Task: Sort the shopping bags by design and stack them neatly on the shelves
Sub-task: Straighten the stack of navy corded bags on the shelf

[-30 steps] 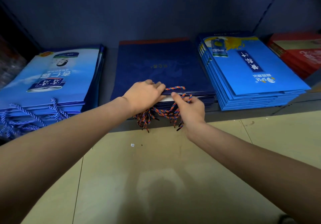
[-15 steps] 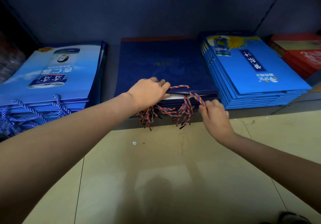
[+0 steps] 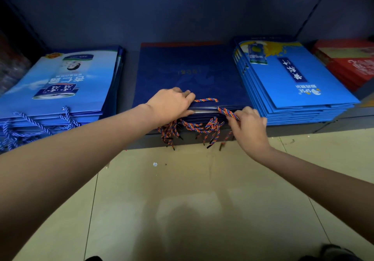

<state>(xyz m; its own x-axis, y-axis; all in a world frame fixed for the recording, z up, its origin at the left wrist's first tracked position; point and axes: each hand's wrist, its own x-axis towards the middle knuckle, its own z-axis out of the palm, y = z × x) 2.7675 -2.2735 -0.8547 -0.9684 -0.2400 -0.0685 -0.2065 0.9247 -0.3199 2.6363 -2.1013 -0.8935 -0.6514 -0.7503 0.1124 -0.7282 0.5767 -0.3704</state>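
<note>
Shopping bags lay flat in piles on a low, dark shelf [image 3: 303,128], each pile with its own picture. The middle pile of dark blue bags [image 3: 188,72] was smooth, stiff paper with a thin orange strip at the back edge. Twisted rope handles [image 3: 200,127] in red, blue and yellow hung off its front edge in a tangle.

The person's left hand [image 3: 172,104] pressed down on the front edge of the dark blue pile, fingers mostly straight and close together. The right hand [image 3: 250,124] pinched one striped rope [image 3: 227,113] between thumb and fingers, right at the front corner of that pile.

To the left sat a pile of light blue bags [image 3: 60,86] with shiny fronts and soft blue rope handles [image 3: 30,123]. To the right sat a neat pile of bright blue bags [image 3: 299,86], square-edged, touching the dark blue pile. Red boxes [image 3: 348,64] stood further right. The floor [image 3: 182,210] below was pale, smooth tile.
</note>
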